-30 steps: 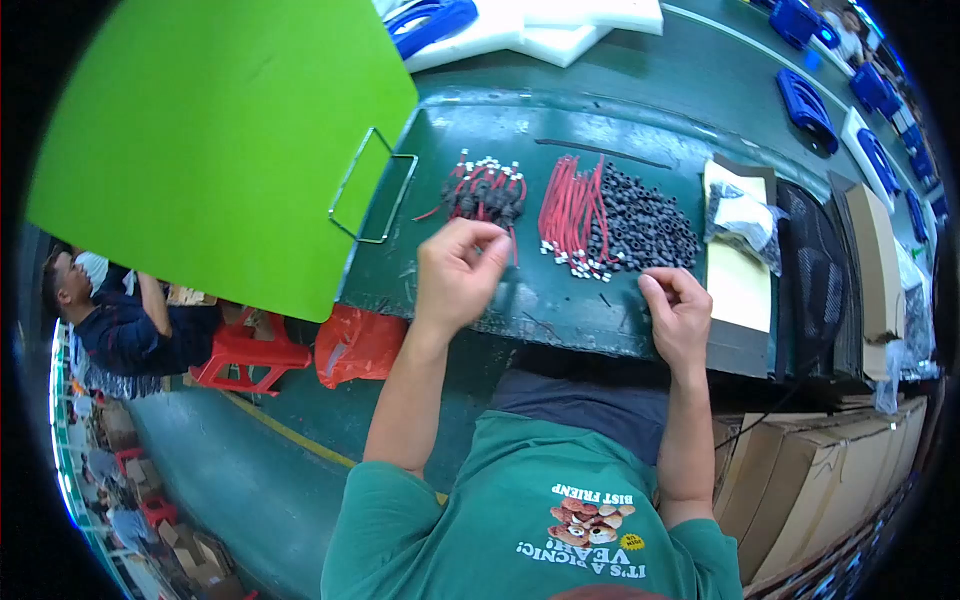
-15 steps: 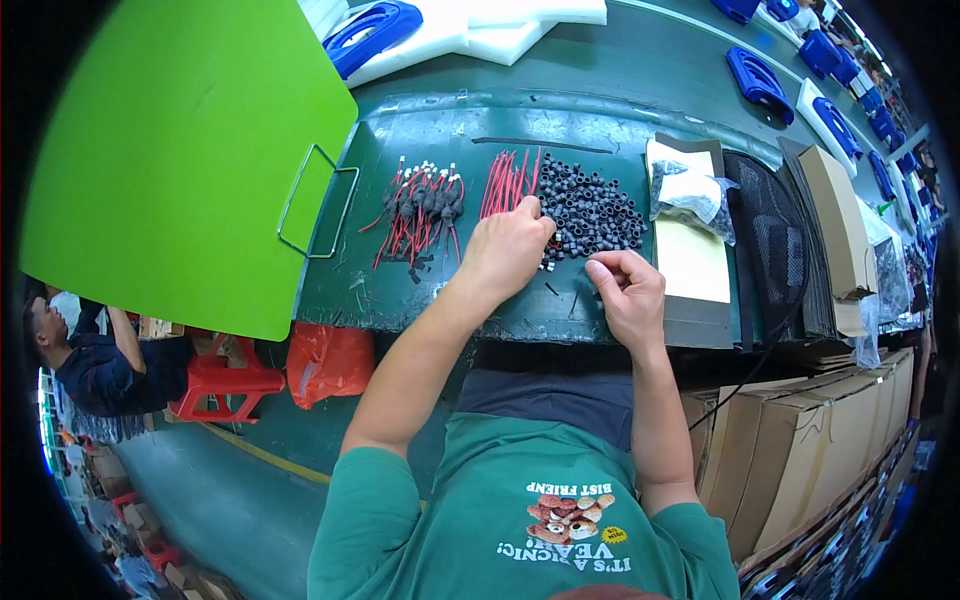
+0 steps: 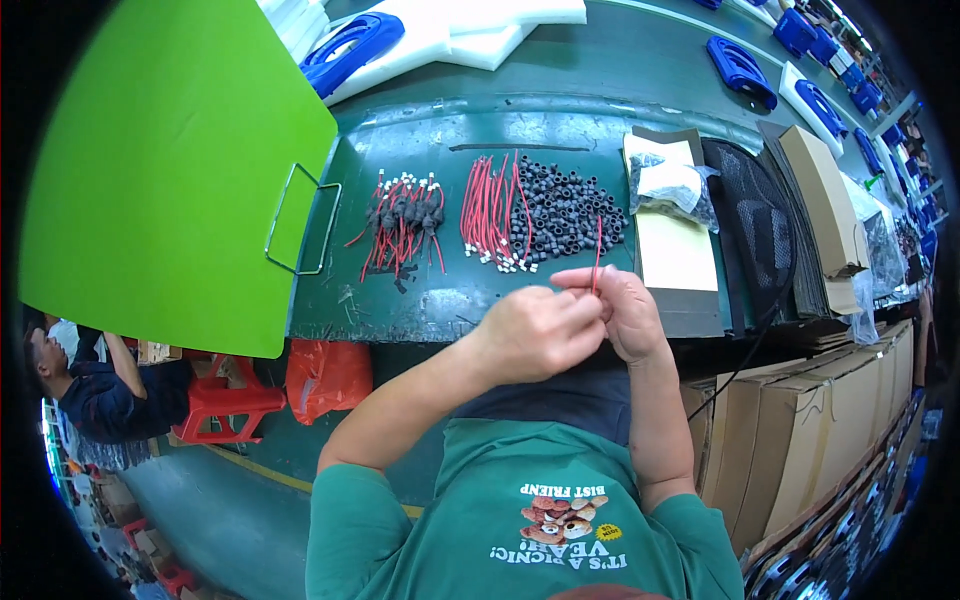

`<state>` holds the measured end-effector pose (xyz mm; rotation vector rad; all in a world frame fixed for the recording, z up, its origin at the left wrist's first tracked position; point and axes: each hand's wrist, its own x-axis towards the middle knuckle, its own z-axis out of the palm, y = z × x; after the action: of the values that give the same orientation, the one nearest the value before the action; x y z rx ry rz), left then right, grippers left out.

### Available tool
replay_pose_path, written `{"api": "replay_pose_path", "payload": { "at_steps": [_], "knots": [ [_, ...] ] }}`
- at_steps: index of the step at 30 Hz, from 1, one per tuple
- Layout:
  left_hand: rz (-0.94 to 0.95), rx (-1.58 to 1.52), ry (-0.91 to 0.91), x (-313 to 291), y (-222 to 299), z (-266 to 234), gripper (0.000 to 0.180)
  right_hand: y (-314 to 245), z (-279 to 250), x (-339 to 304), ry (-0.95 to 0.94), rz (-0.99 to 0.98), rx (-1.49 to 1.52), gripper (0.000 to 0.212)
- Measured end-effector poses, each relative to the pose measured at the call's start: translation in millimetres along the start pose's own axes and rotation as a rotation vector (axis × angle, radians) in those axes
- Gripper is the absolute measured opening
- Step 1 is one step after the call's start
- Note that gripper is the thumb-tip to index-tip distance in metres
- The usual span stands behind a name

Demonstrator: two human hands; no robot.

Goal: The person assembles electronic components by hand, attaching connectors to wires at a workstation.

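Note:
Over the front edge of the green table my two hands meet. A thin red wire (image 3: 599, 245) rises between their fingertips; its lower end is hidden. My right hand (image 3: 632, 312) pinches the wire, and the fingers of my left hand (image 3: 543, 332) close in at its base. Beyond them lies a row of red wires with white connectors (image 3: 487, 215), touching a heap of small black caps (image 3: 565, 205). Further left sits a bunch of red wires with black wrapped middles (image 3: 405, 218).
A bright green board (image 3: 180, 170) with a metal handle stands at the left. On the right are a plastic bag of dark parts (image 3: 675, 190), a black mesh pad (image 3: 745, 225) and cardboard boxes (image 3: 800, 450). Blue plastic frames (image 3: 740, 70) lie beyond. A person (image 3: 110, 385) sits at far left.
My left hand has drawn back from the wires and caps toward me and met my right hand. A red wire now stands up between them. The view has shifted slightly.

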<state>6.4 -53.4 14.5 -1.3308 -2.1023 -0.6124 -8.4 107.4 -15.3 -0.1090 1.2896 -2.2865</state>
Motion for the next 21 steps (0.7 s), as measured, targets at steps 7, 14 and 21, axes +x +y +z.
{"api": "replay_pose_path", "payload": {
  "at_steps": [7, 14, 21],
  "knots": [
    [-0.189, -0.071, 0.091, -11.4, -0.1, 21.7, 0.019, -4.0, -5.6, -9.2, 0.327, -0.280, -0.275, 0.022],
    [-0.646, -0.009, 0.038, 1.1, -31.7, 40.9, 0.014, -10.9, -4.3, -30.2, 0.309, -0.327, -0.306, 0.029],
    [-0.667, 0.043, -0.205, 4.9, -47.2, 54.4, 0.012, -10.9, -10.6, -44.3, 0.326, -0.265, -0.376, 0.018]
  ]
}}
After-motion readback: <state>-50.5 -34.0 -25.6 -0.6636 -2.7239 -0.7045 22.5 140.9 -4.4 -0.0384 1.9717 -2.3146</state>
